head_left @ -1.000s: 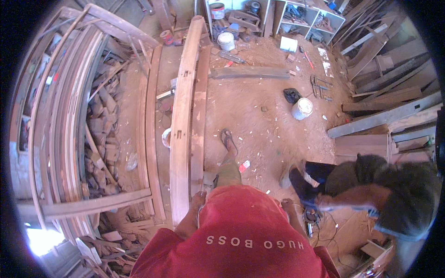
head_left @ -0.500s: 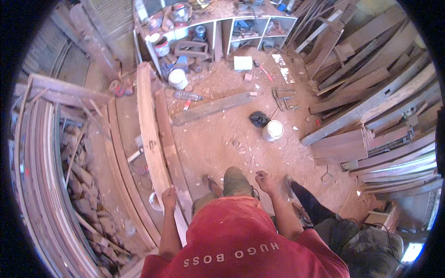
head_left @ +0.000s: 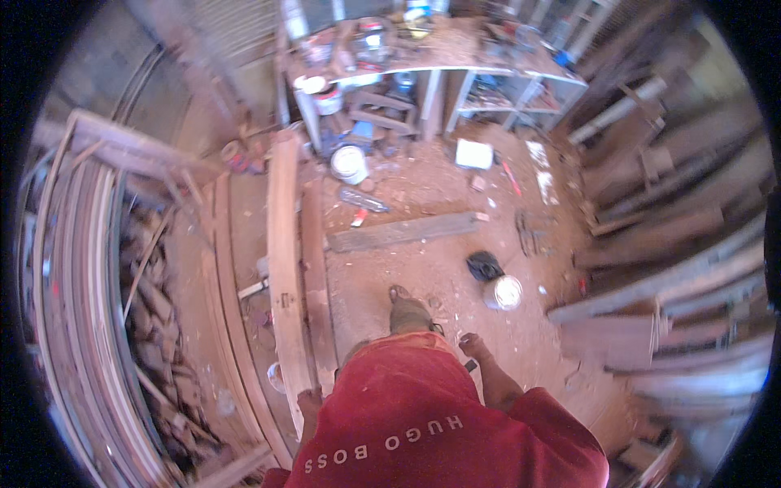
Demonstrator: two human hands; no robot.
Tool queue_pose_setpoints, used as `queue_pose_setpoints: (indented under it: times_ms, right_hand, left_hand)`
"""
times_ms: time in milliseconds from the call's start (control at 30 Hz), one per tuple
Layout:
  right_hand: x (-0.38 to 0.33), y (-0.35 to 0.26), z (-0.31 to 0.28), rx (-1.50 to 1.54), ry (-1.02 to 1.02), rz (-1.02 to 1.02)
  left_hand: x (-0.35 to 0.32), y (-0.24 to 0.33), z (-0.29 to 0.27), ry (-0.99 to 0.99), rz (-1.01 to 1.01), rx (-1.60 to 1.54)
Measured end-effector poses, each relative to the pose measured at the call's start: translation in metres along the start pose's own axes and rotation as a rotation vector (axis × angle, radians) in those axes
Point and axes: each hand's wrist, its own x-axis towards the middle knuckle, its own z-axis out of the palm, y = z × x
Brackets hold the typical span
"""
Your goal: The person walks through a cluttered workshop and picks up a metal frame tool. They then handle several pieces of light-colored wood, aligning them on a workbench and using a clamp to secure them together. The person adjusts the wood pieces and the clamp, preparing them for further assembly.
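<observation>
A long, slightly curved wooden plank (head_left: pixel 285 268) stands on edge and runs away from me across the dirt floor. My left hand (head_left: pixel 309 400) grips its near end, just left of my red shirt (head_left: pixel 423 423). My right hand (head_left: pixel 473 346) hangs free at my right side, apart from the plank, with its fingers curled. It is too small and blurred to show whether anything is in it. My foot (head_left: pixel 407 305) stands on the red dirt between the two hands. A second, thinner plank (head_left: pixel 316 276) lies right beside the long one.
Curved wooden frames (head_left: pixel 81 285) and a scrap-wood pile (head_left: pixel 154 325) fill the left. Stacked planks (head_left: pixel 675 244) lean at the right. A cluttered workbench (head_left: pixel 455 65) stands at the back, a white bucket (head_left: pixel 350 163) before it. A flat board (head_left: pixel 403 232), black cloth (head_left: pixel 484 264) and tin can (head_left: pixel 504 291) lie on the floor.
The view has swung left and up, and a crouching person at the right has gone out of view. My left hand stays on the plank's end; my right hand has dropped to my side.
</observation>
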Motion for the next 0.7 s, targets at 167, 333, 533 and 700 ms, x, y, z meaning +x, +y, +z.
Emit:
queue_pose_setpoints:
  times_ms: [167, 333, 533, 700]
  right_hand:
    - [0.154, -0.085, -0.079, -0.096, 0.109, -0.248]
    - [0.27, -0.182, -0.145, 0.116, 0.047, -0.319]
    - [0.296, -0.283, -0.128, -0.05, 0.012, -0.442]
    - [0.262, -0.331, -0.097, -0.222, -0.127, -0.513]
  left_hand:
    - [0.056, 0.087, -0.012, 0.17, -0.127, -0.082]
    - [0.044, 0.209, -0.063, 0.19, -0.286, -0.029]
    - [0.08, 0.042, 0.033, -0.064, -0.481, -0.146]
    - [0.094, 0.006, 0.017, -0.178, -0.485, -0.107]
